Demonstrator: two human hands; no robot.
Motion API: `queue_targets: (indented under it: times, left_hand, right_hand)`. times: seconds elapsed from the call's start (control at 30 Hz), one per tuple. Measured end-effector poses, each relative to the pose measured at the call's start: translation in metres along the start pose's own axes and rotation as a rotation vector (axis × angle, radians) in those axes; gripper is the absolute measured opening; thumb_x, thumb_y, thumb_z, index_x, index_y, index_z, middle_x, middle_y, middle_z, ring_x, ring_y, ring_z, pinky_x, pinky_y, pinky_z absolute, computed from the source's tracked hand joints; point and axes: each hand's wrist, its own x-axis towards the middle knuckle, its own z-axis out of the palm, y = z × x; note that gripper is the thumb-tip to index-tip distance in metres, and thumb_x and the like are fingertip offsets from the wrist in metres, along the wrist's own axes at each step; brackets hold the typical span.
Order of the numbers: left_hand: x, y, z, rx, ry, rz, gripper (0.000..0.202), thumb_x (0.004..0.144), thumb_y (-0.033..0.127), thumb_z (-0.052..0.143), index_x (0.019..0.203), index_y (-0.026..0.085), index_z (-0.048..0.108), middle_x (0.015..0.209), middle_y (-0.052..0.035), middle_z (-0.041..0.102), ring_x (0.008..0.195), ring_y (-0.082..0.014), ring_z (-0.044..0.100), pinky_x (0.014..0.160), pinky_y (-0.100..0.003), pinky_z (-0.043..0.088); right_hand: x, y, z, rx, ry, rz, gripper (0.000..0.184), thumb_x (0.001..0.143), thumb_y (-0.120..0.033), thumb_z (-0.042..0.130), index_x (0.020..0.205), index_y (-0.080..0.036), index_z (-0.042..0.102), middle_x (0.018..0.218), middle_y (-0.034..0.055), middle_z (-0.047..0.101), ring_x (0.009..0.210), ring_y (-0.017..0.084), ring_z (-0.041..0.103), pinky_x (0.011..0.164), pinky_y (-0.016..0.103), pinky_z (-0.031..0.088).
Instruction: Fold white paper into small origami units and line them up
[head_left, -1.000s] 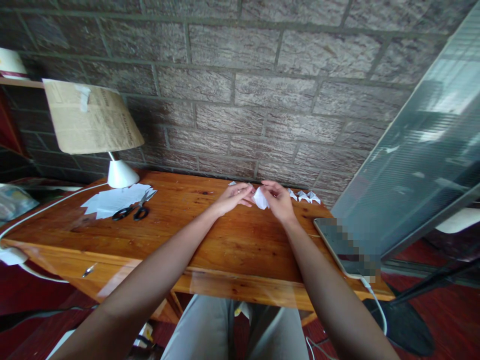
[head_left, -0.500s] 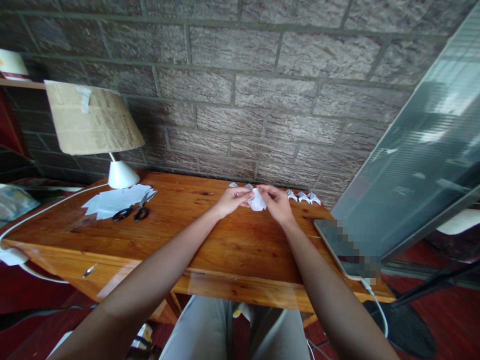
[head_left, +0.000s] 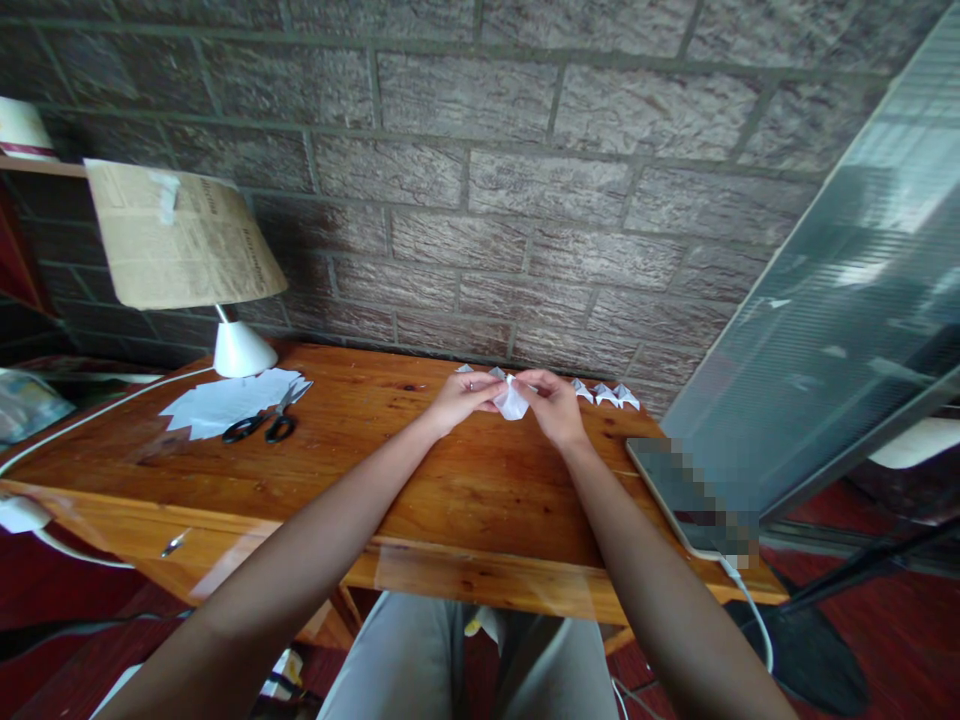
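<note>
Between both hands is a piece of white folded paper (head_left: 512, 403), held up just above the desk. My left hand (head_left: 463, 400) pinches its left side, and a ring shows on one finger. From the other side my right hand (head_left: 551, 405) grips the paper near its top right. Behind the hands, several small folded paper pieces (head_left: 602, 394) stand in a row along the desk's back edge. Some of that row is hidden by my fingers. The exact folds of the held paper are too small to make out.
At the left of the wooden desk (head_left: 480, 500) lie paper sheets (head_left: 217, 405) with black-handled scissors (head_left: 262, 425) on them. Behind stands a lamp (head_left: 184, 240). A tablet (head_left: 686, 495) with a white cable lies by the right edge. The brick wall (head_left: 495, 180) rises behind.
The held paper has narrowed at its top between my fingers and fans out below. My hands have barely shifted. Everything else lies as before.
</note>
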Motion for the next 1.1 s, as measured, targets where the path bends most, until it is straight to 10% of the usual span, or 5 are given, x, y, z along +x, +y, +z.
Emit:
queue_targets:
  times: [1.1]
  left_hand:
    - [0.008,-0.013,-0.001,0.067,0.097,0.077,0.036,0.059,0.042,0.079,0.078,0.013,0.069,0.072,-0.0030,0.069,0.065,-0.0142,0.060,0.064,-0.026,0.046]
  right_hand:
    - [-0.003,0.010,0.010,0.057,-0.196,0.017,0.048,0.059,-0.043,0.081,0.094,-0.023,0.054,0.089,0.0012,0.067,0.077,0.017,0.064,0.072,0.032,0.052]
